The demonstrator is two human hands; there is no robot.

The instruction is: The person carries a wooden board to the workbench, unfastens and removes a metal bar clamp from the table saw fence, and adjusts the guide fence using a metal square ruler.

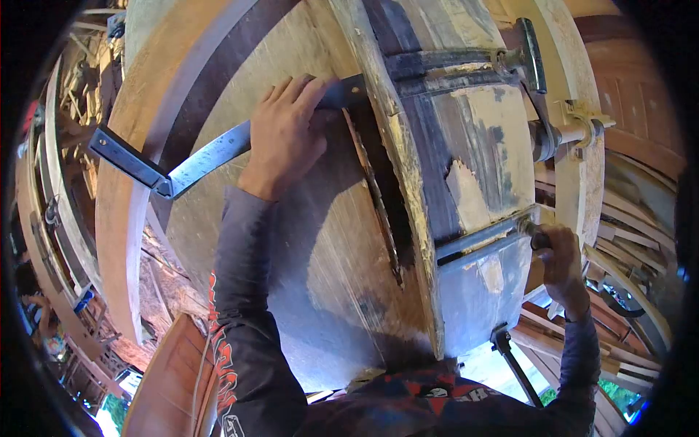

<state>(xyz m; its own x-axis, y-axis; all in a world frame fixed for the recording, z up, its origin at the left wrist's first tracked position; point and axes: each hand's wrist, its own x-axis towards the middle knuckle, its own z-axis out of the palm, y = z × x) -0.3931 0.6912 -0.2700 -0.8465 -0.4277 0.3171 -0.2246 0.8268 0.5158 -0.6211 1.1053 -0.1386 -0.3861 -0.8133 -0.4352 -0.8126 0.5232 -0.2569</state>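
Observation:
My left hand (285, 135) is closed over the long blade of a steel bevel-like angle tool (211, 159), pressing it on the broad wooden panel (306, 218). The tool's shorter arm (127, 160) sticks out at the left, over a curved timber. Its far end reaches a rough-edged upright board (393, 153) beside a dark slot. On the right, my right hand (562, 266) is wrapped around the dark handle of the lower bar clamp (484, 242), which lies across the stained wood. Higher up, another bar clamp (444, 62) has a black T-handle (534, 57).
A curved pale timber (120, 240) frames the left side, and another pale beam (579, 175) stands at the right. A third clamp bar (517, 368) hangs below. Stacked boards (626, 211) fill the right; scrap wood and a person (51, 328) show at far left.

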